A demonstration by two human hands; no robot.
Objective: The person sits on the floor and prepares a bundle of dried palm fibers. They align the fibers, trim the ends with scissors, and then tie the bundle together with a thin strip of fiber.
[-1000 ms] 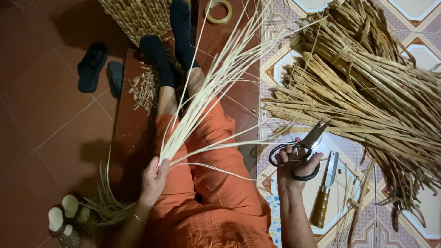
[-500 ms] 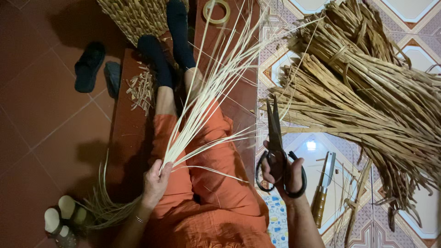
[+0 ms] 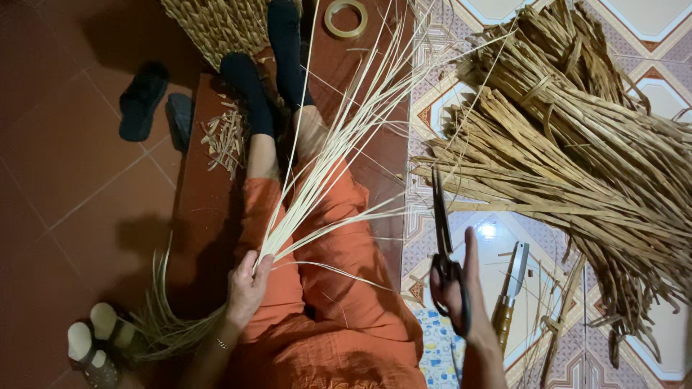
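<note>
Gripping pale strips [image 3: 339,144] w/ left hand [image 3: 246,284], right hand [image 3: 465,288] clutching scissors [image 3: 443,245] nr mat edge

Left hand [image 3: 247,287] over left thigh, strips [image 3: 339,144] fanning forward across legs [image 3: 288,144]. Right hand [image 3: 461,295] to right, scissors [image 3: 445,252] in it, blades forward. Knife [image 3: 509,288] on floor just right of that. Reed bundle [image 3: 577,144] far right. Tape roll [image 3: 344,17] ahead by feet. Sandals [image 3: 151,101] left, offcuts [image 3: 225,137] between sandals and legs.
</note>
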